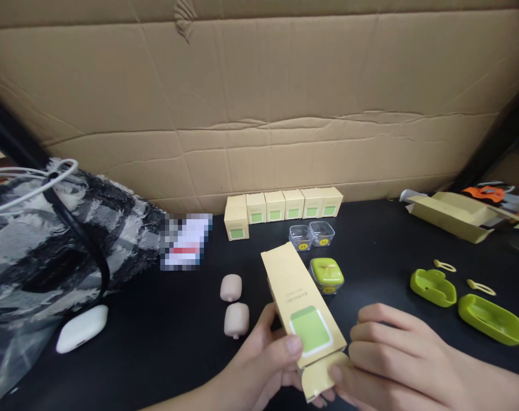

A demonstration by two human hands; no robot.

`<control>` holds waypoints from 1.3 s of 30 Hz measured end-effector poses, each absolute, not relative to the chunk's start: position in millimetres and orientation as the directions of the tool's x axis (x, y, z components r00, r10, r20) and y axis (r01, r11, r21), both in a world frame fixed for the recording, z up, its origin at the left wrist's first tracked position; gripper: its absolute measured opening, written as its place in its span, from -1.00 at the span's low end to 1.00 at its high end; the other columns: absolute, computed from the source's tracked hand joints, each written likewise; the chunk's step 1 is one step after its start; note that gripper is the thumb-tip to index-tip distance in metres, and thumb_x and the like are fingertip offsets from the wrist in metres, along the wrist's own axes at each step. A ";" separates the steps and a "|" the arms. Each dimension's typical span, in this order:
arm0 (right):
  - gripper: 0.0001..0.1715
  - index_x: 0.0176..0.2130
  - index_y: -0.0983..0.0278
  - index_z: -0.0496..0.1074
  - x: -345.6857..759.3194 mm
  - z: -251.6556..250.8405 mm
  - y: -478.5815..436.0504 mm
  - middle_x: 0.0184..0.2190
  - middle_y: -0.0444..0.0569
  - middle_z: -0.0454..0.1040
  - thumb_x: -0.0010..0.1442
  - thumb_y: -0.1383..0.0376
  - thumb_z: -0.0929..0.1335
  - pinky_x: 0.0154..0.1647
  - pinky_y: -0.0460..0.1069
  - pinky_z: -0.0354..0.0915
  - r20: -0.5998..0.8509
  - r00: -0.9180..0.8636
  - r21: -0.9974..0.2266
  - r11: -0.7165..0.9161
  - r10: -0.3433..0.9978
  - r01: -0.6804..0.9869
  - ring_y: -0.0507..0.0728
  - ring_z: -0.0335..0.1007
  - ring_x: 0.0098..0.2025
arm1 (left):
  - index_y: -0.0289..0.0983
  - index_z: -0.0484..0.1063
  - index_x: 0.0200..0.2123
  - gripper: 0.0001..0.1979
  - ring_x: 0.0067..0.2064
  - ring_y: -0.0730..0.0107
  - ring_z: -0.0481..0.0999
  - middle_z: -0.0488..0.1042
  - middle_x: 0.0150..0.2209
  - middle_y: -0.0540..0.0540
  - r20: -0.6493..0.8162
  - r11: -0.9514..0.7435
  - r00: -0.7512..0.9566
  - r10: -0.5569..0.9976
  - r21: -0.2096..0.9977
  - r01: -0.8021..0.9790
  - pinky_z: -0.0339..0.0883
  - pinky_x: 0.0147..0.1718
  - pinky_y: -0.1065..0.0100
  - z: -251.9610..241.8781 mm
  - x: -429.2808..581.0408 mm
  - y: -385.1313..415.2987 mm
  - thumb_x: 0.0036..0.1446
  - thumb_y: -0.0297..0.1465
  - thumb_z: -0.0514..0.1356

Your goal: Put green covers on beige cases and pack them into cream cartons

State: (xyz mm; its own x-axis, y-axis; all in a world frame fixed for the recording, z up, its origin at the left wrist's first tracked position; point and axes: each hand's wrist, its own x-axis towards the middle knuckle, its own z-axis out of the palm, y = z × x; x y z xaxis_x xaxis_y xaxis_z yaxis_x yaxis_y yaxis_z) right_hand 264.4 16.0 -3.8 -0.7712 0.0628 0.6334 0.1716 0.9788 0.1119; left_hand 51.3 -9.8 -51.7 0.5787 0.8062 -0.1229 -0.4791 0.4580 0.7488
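A long cream cardboard box (300,297) with a green square printed on it lies tilted in my left hand (268,357), thumb across its front. Its end flap (319,377) is folded outward at the near end. My right hand (383,354) has its fingers curled, and the thumb and fingers pinch that flap. Just behind the box is a clear cup with a green lid (326,273), partly hidden by it. Two clear cups (301,237) with yellow stickers stand farther back. To the left are two pale pink rounded pieces (236,319).
Several small cream boxes (275,206) line the cardboard wall (263,85). At right are green moulded trays (493,319), pale yellow loops (481,286) and an opened carton (451,214). A white case (83,329), shaggy grey cloth (126,234) and cables (88,234) occupy the left.
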 end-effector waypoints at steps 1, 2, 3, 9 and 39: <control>-0.78 -0.23 0.28 0.50 264.8 -4.6 15.9 -0.37 -0.17 0.47 0.06 0.47 0.42 -0.26 -0.01 0.30 0.632 -0.773 0.120 0.978 0.058 0.171 -0.01 0.35 -0.41 | -0.26 0.24 -0.07 -0.47 -0.40 0.31 0.58 0.59 -0.29 -0.17 -0.118 0.459 0.586 0.802 0.749 -0.477 0.36 -0.44 0.33 -52.4 51.1 -9.6 0.00 -0.11 0.32; -0.77 -0.21 0.26 0.49 265.0 -5.8 15.7 -0.37 -0.18 0.47 0.08 0.46 0.41 -0.25 -0.01 0.30 0.633 -0.772 0.125 0.977 0.056 0.173 -0.01 0.35 -0.41 | -0.26 0.24 -0.07 -0.48 -0.41 0.30 0.59 0.59 -0.30 -0.17 -0.117 0.463 0.594 0.796 0.750 -0.472 0.37 -0.44 0.33 -52.9 50.8 -9.5 0.01 -0.11 0.31; -0.77 -0.19 0.25 0.48 265.0 -7.2 15.5 -0.37 -0.18 0.47 0.10 0.46 0.40 -0.24 -0.02 0.30 0.635 -0.770 0.122 0.977 0.061 0.178 -0.01 0.35 -0.41 | -0.26 0.24 -0.07 -0.48 -0.41 0.30 0.60 0.60 -0.32 -0.16 -0.117 0.466 0.602 0.790 0.752 -0.466 0.37 -0.44 0.33 -53.1 50.5 -9.6 0.02 -0.10 0.31; -0.82 -0.19 0.29 0.46 259.1 -14.0 13.2 -0.44 -0.15 0.47 0.15 0.45 0.37 -0.29 -0.03 0.25 0.691 -0.713 0.029 0.980 0.121 0.194 0.00 0.29 -0.44 | -0.26 0.25 -0.06 -0.46 -0.39 0.35 0.61 0.60 -0.30 -0.14 -0.080 0.429 0.593 0.801 0.768 -0.476 0.40 -0.43 0.38 -51.4 50.5 -11.3 -0.01 -0.16 0.36; -0.92 -0.23 0.22 0.36 272.9 15.2 55.2 -0.29 -0.05 0.37 0.23 0.36 0.29 -0.32 0.02 0.33 0.522 -0.482 -0.370 0.696 0.704 0.615 0.09 0.34 -0.34 | -0.13 -0.05 0.29 -0.16 -0.07 0.09 0.45 0.38 0.00 -0.19 0.293 -0.412 0.451 0.843 0.891 0.192 0.38 -0.08 0.12 -56.2 29.1 -14.1 -0.02 -0.37 0.28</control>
State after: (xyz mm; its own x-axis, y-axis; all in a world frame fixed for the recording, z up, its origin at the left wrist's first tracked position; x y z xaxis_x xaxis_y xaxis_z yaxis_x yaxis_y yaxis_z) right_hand 272.9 55.2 15.2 -0.4823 0.7036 0.5219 0.6151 0.6962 -0.3701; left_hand 29.1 -14.1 -56.2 0.4508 0.8431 0.2932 0.1919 -0.4124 0.8906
